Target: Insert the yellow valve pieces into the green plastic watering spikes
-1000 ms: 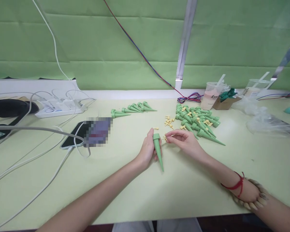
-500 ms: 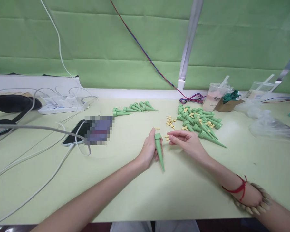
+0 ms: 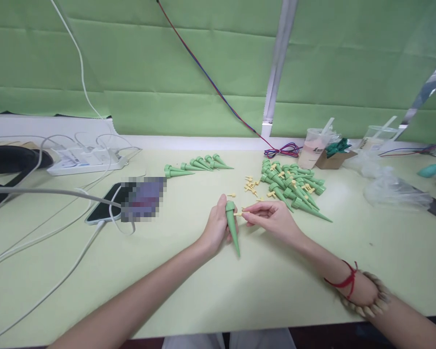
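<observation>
In my left hand [image 3: 215, 224] is a green plastic plant watering spike [image 3: 232, 227], its capped end up and its point toward me. My right hand [image 3: 272, 217] pinches a small yellow valve pin [image 3: 238, 214] by one end. The pin's thin tip meets the spike's side just below the cap; whether it is inserted I cannot tell. Beyond my hands lie several loose yellow pins [image 3: 252, 185]. A heap of green spikes [image 3: 294, 182], with yellow pins scattered on it, is to their right. Further left, several more spikes [image 3: 199, 164] lie in a row.
On the left are a phone [image 3: 111, 201] with a cable, a white power strip [image 3: 87, 160] and dark headphones [image 3: 14, 162]. Back right stand a drink cup [image 3: 310, 150], a small cardboard box [image 3: 332, 160], a second cup [image 3: 374, 138] and a clear plastic bag [image 3: 394, 189].
My right hand has brought the yellow pin leftward and slightly down against the spike's side. The left hand keeps hold of the spike. The whole view has shifted a little.
</observation>
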A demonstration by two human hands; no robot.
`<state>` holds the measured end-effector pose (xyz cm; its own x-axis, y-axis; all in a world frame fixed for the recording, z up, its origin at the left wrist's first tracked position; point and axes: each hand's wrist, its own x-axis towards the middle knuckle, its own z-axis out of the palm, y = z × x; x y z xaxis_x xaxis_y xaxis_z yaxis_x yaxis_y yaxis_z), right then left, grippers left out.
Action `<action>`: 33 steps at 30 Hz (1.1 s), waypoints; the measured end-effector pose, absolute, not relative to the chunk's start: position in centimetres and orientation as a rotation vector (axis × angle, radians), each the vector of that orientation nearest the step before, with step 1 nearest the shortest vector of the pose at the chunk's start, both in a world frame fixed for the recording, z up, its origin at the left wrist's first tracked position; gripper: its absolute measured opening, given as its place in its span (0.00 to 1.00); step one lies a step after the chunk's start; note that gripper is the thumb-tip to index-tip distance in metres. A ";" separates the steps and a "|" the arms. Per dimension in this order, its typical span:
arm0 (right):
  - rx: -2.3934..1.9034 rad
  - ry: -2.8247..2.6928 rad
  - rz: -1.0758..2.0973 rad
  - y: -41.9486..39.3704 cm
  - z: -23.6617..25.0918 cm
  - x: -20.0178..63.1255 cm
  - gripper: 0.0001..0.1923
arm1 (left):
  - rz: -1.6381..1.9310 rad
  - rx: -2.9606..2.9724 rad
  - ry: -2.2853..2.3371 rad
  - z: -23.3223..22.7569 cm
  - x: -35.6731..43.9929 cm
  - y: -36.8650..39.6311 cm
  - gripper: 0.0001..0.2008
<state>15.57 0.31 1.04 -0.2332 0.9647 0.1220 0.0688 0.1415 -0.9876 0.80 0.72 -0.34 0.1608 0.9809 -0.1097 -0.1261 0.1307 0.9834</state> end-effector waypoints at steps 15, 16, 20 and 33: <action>-1.012 -1.490 1.276 0.2 0.9 15.7 0.11 | 1.110 1.165 1.001 -0.7 0.8 0.1 0.26; -1.007 -1.492 1.279 0.2 0.9 15.7 0.11 | 1.106 1.182 1.000 -0.6 0.7 0.1 0.26; -1.006 -1.508 1.290 0.1 0.9 15.6 0.11 | 1.138 1.252 1.031 -0.2 0.8 -0.5 0.26; -1.025 -1.451 1.421 -1.0 0.8 14.8 0.17 | 1.276 1.472 1.125 -0.4 0.5 -1.2 0.25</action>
